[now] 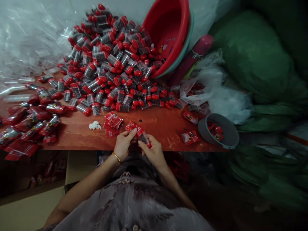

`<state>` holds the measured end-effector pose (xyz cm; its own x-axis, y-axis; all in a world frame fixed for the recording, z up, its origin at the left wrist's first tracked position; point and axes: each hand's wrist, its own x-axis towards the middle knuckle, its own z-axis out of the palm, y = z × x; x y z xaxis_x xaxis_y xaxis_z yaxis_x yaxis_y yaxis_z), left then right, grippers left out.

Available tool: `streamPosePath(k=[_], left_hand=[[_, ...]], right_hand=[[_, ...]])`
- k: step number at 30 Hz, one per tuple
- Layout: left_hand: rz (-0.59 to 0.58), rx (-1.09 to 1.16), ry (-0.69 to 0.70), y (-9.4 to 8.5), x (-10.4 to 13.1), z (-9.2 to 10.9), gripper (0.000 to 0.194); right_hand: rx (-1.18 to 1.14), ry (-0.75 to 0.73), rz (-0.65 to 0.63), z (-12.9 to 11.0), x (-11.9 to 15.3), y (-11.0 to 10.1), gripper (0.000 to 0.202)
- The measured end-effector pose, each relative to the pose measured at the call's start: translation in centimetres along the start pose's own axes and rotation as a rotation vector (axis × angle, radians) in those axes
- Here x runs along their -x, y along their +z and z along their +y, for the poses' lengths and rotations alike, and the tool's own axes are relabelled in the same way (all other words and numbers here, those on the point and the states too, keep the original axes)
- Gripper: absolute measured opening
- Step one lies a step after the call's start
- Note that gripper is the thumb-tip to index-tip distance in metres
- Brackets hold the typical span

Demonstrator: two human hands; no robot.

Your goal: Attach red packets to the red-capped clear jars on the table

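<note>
My left hand (124, 144), with a gold bangle at its wrist, pinches a printed red packet (131, 126) at the table's front edge. My right hand (153, 150) has its fingers closed on a clear tube (143, 138) with dark contents and a red end. The tube meets the packet between my hands; whether it sits inside or against it, I cannot tell. Just left of my hands lies a small stack of flat red packets (112, 121), with a crumpled white scrap (94, 125) beside it.
A large heap of red-capped tubes (113, 64) covers the back of the orange table (79, 130). Red-wrapped tubes (36, 123) pile up at left. A red basin (166, 38) leans behind the heap. At right stand a grey bowl (227, 131) and a plastic bag (218, 93).
</note>
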<state>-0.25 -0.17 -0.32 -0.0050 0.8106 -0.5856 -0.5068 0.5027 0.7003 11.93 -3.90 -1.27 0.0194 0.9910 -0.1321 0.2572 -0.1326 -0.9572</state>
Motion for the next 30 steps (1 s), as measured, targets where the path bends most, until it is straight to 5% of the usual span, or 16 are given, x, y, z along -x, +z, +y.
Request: streamPosePath(k=[10, 20, 25, 30], left_hand=[[-0.009, -0.009, 0.121, 0.0, -0.3, -0.9, 0.039], [-0.232, -0.158, 0.147, -0.3, -0.2, -0.8, 0.033], [-0.146, -0.119, 0.188, -0.3, -0.4, 0.0, 0.033], [-0.27, -0.104, 0.071, -0.2, 0.0, -0.1, 0.037]], right_hand=[[-0.006, -0.05, -0.056, 0.0, -0.7, -0.5, 0.019], [-0.063, -0.04, -0.058, -0.2, -1.3, -0.9, 0.019], [-0.288, 0.027, -0.085, 0.0, -1.0, -0.8, 0.039], [-0.331, 0.039, -0.011, 0.8, -0.8, -0.2, 0.031]])
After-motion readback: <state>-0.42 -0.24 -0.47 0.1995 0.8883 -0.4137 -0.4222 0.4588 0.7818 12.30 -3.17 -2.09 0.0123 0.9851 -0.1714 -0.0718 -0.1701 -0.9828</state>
